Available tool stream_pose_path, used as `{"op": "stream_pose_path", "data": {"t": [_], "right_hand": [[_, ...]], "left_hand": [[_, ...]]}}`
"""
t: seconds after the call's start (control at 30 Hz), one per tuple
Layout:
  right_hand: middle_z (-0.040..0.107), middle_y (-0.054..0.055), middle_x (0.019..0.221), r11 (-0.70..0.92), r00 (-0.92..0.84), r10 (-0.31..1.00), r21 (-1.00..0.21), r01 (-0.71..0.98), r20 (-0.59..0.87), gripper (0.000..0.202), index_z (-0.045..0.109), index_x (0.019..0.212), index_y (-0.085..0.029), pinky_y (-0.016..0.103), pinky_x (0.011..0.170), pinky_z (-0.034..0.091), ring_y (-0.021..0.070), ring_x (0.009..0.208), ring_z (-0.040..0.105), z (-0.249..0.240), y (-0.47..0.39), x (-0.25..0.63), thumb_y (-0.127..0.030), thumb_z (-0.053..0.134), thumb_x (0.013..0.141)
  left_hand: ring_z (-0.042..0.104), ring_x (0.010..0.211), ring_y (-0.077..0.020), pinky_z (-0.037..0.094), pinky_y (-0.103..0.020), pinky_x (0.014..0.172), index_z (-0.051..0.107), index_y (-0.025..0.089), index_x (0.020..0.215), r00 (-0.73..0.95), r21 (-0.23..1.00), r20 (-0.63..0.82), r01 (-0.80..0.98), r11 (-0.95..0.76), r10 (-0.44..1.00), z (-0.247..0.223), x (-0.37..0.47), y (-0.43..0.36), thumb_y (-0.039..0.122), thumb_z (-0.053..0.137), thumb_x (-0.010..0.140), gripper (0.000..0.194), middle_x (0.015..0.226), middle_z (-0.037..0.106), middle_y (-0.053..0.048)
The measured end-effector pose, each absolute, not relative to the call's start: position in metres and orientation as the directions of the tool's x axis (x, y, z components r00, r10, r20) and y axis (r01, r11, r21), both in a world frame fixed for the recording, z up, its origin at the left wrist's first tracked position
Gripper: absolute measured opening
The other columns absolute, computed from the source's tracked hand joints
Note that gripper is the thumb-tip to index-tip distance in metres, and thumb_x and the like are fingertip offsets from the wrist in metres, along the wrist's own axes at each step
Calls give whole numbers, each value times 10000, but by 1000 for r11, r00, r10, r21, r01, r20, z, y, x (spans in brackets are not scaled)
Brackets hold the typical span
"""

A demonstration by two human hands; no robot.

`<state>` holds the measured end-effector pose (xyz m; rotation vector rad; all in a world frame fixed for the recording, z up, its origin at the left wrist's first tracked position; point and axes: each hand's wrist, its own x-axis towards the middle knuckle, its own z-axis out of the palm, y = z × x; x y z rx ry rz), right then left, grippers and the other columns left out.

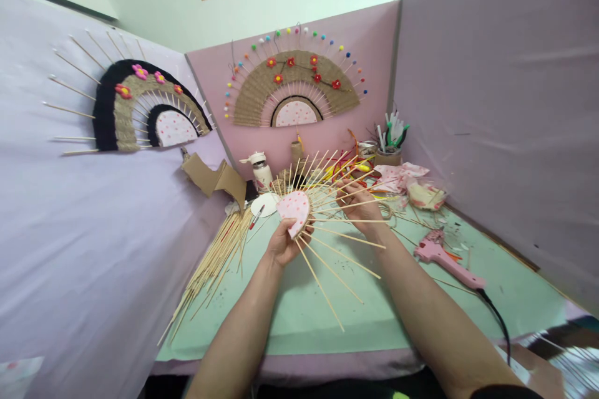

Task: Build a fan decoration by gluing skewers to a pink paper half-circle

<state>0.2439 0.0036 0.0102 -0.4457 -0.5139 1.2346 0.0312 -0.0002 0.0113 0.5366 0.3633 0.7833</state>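
Left hand [283,248] is pinching dotted half-disc [294,207].
Right hand [364,211] is curling its fingers amid three-o'clock sticks [327,220], hold unclear; sideways pressure could be loosening glued joints.

"And the left hand [286,244]?"

"Closed in a grip! Its thumb [286,224] is laid on top, its fingers [307,237] tucked below."

"How is the right hand [359,207] being carried?"

"Raised, held farther forward than the left, its fingers [345,192] bent; how tightly they are closed can't be made out."

"And the arms?"

"Both bared and stretched ahead! The left forearm [241,324] is angled inward, the right forearm [428,299] slanted in from the other side, hands held apart."
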Motion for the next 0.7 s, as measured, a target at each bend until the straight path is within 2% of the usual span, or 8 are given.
{"op": "stream_pose_path", "data": {"t": [0.17, 0.27, 0.4, 0.57, 0.7], "right_hand": [[610, -90, 610, 284, 239, 959, -555, -782, 154, 219, 575, 745, -222, 154, 468, 467, 26, 427, 468, 12, 2, 252, -154, 772, 677], [503, -111, 522, 302, 244, 953, -540, -786, 178, 226, 550, 707, -217, 156, 435, 419, 20, 377, 355, 15, 0, 258, -191, 773, 697], [516, -94, 548, 320, 235, 946, -527, -787, 223, 196, 564, 689, -208, 164, 454, 407, 26, 411, 354, 19, -6, 263, -215, 760, 706], [542, -86, 582, 359, 192, 918, -524, -772, 346, 124, 618, 713, -225, 203, 541, 434, 42, 450, 361, 25, -16, 268, -274, 727, 748], [594, -73, 645, 388, 221, 913, -562, -730, 343, 37, 656, 758, -254, 243, 536, 419, 59, 443, 344, 28, -20, 270, -274, 683, 773]], "left_hand": [[583, 653, -115, 483, -156, 526, 614, 56, 988, 624, 579, -92, -601, 551, 776, 15, 28, 4, 126, 555, 703, 300, 786, 620, -107], [598, 655, -117, 496, -162, 527, 614, 43, 1004, 567, 598, -107, -620, 508, 817, 17, 27, 6, 122, 539, 710, 313, 813, 634, -118], [627, 676, -130, 529, -186, 559, 614, 50, 1067, 476, 627, -123, -643, 440, 871, 17, 25, 10, 121, 537, 729, 353, 833, 661, -118], [634, 657, -133, 543, -203, 571, 615, 48, 1094, 411, 641, -139, -656, 398, 901, 16, 24, 12, 123, 552, 741, 365, 827, 683, -119], [633, 671, -131, 533, -196, 576, 610, 44, 1065, 415, 655, -150, -638, 405, 897, 16, 25, 12, 113, 559, 729, 346, 855, 688, -125]]}}
